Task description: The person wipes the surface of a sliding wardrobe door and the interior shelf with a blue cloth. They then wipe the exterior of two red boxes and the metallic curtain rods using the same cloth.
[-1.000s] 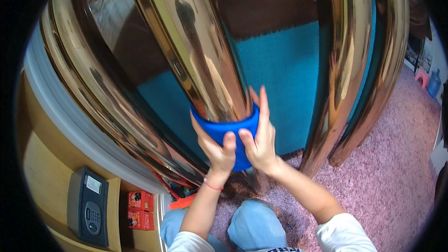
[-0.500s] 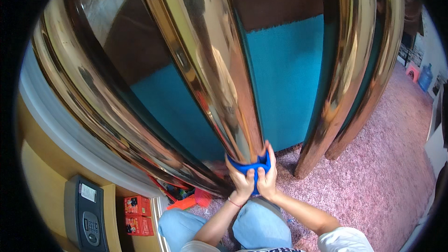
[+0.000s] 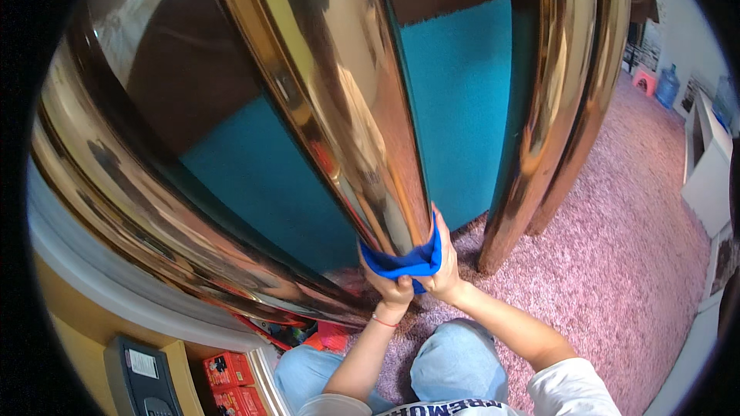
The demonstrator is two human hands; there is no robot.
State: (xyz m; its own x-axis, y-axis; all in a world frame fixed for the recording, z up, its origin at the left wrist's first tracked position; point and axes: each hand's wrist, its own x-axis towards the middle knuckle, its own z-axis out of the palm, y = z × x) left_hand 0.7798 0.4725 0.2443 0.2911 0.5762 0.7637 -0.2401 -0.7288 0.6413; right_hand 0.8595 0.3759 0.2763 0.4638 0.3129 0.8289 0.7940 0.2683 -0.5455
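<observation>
A blue cloth wraps round the lower end of a shiny gold-coloured curved post, low over the carpet. My left hand closes on the cloth at the post's left side, its thumb in front. On the right side, my right hand grips the same cloth, with its fingers reaching up along the post. The cloth stands a little away from the metal at its upper edge. Fingers behind the post are hidden.
More gold posts stand left and right, with teal and brown panels between them. Pink shaggy carpet covers the floor. Lower left, a shelf holds a dark safe and red boxes. A blue water bottle stands far right.
My view has shifted, so the posts sit differently in it. Both hands stay on the cloth, and its upper edge now gapes wider from the post.
</observation>
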